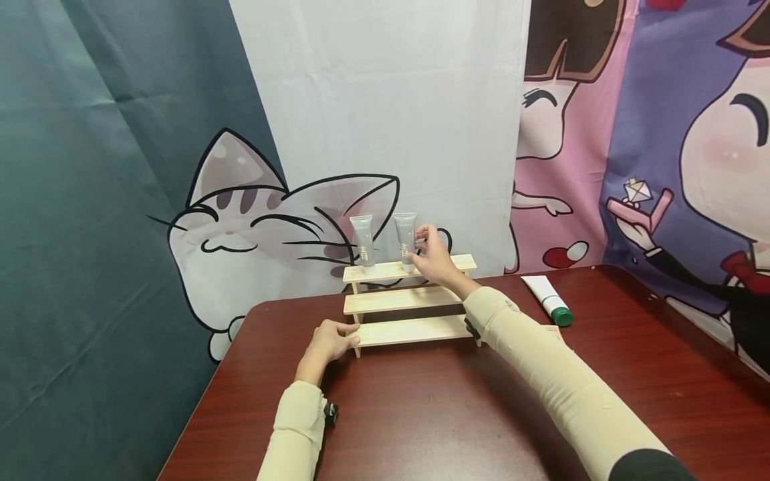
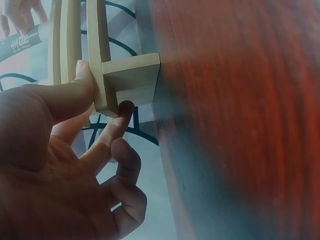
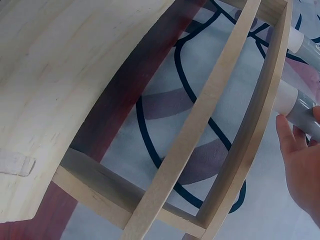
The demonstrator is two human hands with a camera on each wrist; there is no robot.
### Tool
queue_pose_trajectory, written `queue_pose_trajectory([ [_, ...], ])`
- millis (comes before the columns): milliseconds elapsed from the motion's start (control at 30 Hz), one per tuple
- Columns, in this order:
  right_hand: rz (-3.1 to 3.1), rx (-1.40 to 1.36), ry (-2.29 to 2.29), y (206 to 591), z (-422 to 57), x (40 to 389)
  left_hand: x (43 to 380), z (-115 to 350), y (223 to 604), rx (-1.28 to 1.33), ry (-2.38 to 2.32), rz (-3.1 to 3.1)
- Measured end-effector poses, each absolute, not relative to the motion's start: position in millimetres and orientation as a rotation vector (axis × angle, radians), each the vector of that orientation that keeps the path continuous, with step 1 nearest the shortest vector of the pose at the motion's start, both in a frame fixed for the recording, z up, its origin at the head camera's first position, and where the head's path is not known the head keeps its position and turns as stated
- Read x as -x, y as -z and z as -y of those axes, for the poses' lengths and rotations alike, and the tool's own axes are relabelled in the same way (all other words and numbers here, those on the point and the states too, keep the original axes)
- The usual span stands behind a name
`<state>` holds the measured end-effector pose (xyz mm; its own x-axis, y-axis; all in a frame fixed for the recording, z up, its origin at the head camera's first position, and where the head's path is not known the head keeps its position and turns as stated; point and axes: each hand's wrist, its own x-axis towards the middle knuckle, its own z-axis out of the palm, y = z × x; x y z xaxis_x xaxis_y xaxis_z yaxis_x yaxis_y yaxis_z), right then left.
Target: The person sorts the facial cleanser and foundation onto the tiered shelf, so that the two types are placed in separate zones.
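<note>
Near frame centre, I am monitoring the right hand (image 1: 436, 258) pinching a tube (image 1: 406, 232), the left hand (image 1: 325, 342) pinching the rack (image 1: 415, 331); rack jolts could topple the tube.

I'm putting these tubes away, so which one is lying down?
The white, green-capped tube on the table; both grey tubes are upright at the top shelf.

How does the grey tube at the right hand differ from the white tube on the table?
The grey tube stands cap-down on the top shelf; the white tube lies on the table.
The grey tube has a white cap, the white tube a green cap.
The right hand holds the grey tube; the white tube is untouched.
Both have one flat end.
</note>
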<state>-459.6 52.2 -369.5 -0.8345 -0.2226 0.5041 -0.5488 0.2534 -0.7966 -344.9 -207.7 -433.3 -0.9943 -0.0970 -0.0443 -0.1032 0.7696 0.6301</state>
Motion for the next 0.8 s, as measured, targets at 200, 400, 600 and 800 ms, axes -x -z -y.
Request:
queue_pose_trajectory([
  [200,2.23,-0.693,-1.657,369.9,-53.6,460.1,345.5,207.8,433.2,0.168,-1.048,-2.948],
  [400,2.263,-0.687,-1.596,369.7,-56.4,460.7,345.6,207.4,432.9,0.182,-1.057,-2.943],
  [600,2.287,-0.704,-1.532,369.7,-56.9,460.9,345.6,207.7,433.3,0.179,-1.058,-2.942],
  [800,2.312,-0.684,-1.507,368.7,-57.1,459.2,345.0,208.2,432.0,0.192,-1.052,-2.94],
])
